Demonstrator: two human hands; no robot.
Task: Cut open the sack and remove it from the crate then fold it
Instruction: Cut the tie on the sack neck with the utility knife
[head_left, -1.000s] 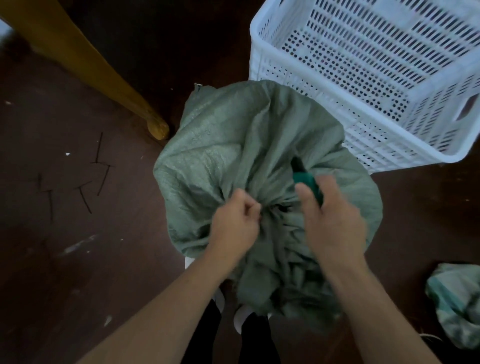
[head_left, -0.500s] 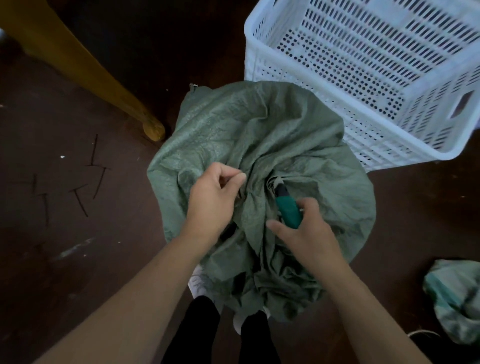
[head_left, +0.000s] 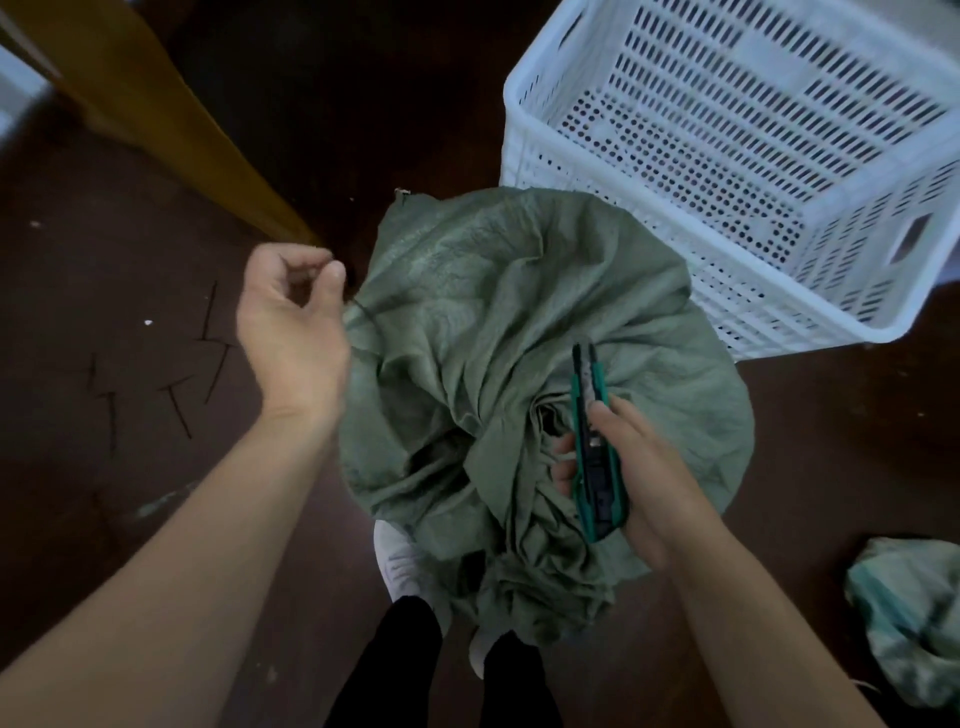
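Note:
A bulging green woven sack (head_left: 498, 312) stands on the dark floor in front of my feet, its gathered mouth loose and crumpled. My right hand (head_left: 628, 467) grips a green utility knife (head_left: 592, 441) over the sack's mouth, blade end pointing away from me. My left hand (head_left: 291, 327) is off to the left of the sack, fingers pinched on a thin dark tie (head_left: 363, 317) that curves back toward the sack. Whatever the sack covers is hidden.
A white perforated plastic crate (head_left: 753, 171) stands empty at the upper right, touching the sack. A yellow wooden leg (head_left: 171, 124) slants at the upper left. Several cut dark ties (head_left: 176, 384) lie on the floor at the left. Another crumpled sack (head_left: 914, 623) lies at the right edge.
My left hand left the sack's gathered mouth and pulled away to the left with the thin tie. My right hand drew the knife back toward me and the mouth loosened.

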